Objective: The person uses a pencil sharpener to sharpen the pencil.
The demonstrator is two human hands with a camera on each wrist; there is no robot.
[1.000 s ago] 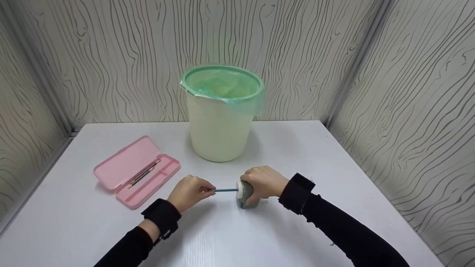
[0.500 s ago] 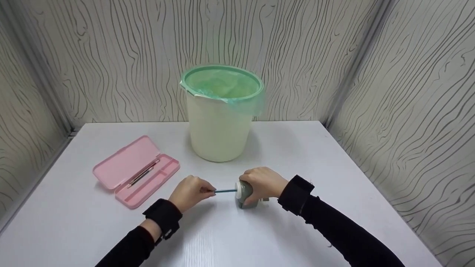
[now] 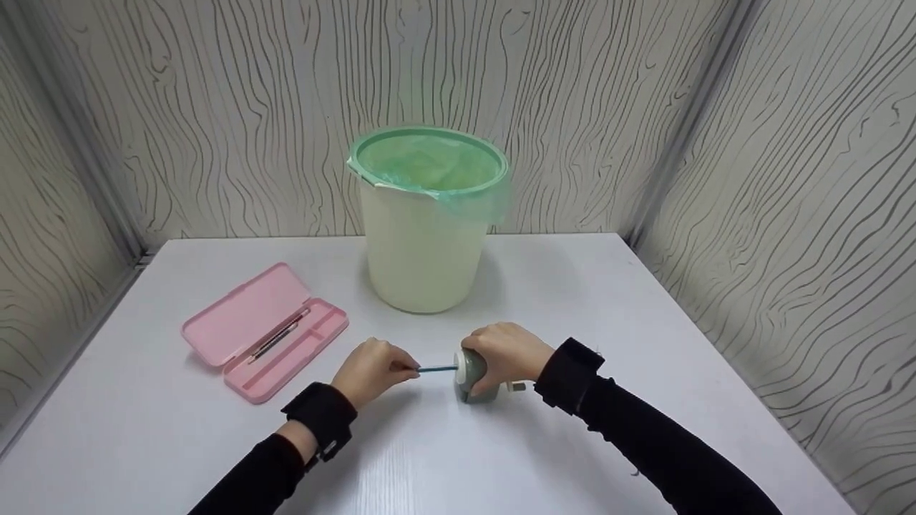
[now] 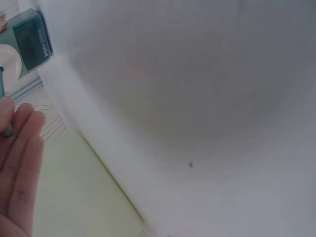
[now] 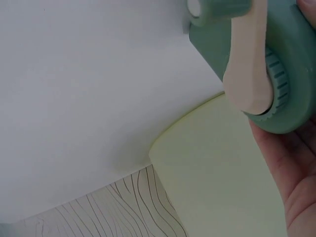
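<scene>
My left hand [image 3: 372, 370] pinches a blue pencil [image 3: 436, 369] between thumb and fingertips. The pencil lies level, its far end inside the white round front of a green crank pencil sharpener [image 3: 472, 372]. Over the top of the sharpener curls my right hand [image 3: 509, 352], holding its body on the table. The left wrist view shows the sharpener's dark window [image 4: 32, 42] and the pencil's blunt end [image 4: 8, 131] by my fingers. A pale crank arm [image 5: 248, 64] with a green knob [image 5: 224, 7] sticks out at the back in the right wrist view; no finger is on it.
An open pink pencil case [image 3: 286, 357] lies at the left, with a few thin pens or pencils [image 3: 275, 337] in it. Behind the hands stands a pale bin [image 3: 426, 250] with a green liner [image 3: 472, 204]. Patterned walls [image 3: 787, 214] enclose the white table [image 3: 587, 286].
My left hand has shifted slightly right, toward the sharpener, and less of the pencil shows between them. Slightly more of the crank knob shows beside my right hand, which keeps its grip.
</scene>
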